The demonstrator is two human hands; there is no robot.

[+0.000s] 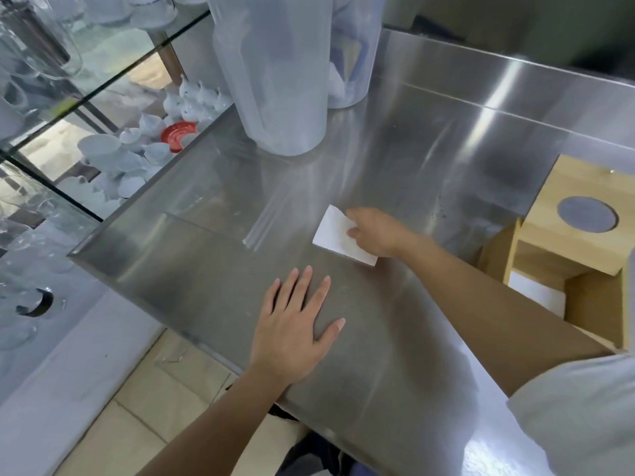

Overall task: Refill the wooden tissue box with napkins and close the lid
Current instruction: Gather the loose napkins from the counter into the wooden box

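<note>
On the steel surface (pixel 395 159) the right hand (pixel 376 231) pinches a white napkin (pixel 338 235) lying flat, the left hand (pixel 295 321) rests open and empty, and the box (pixel 584 255) stands open at far right, so carrying the napkin there seems next

- I read this as a commercial kitchen or café service area: the worktop is a brushed stainless steel counter (pixel 395 173) with a raised back edge.
- Beside it, glass shelves (pixel 113 80) hold stacked white cups (pixel 103 149).
- Two tall translucent plastic containers (pixel 275 70) stand on the counter.
</note>
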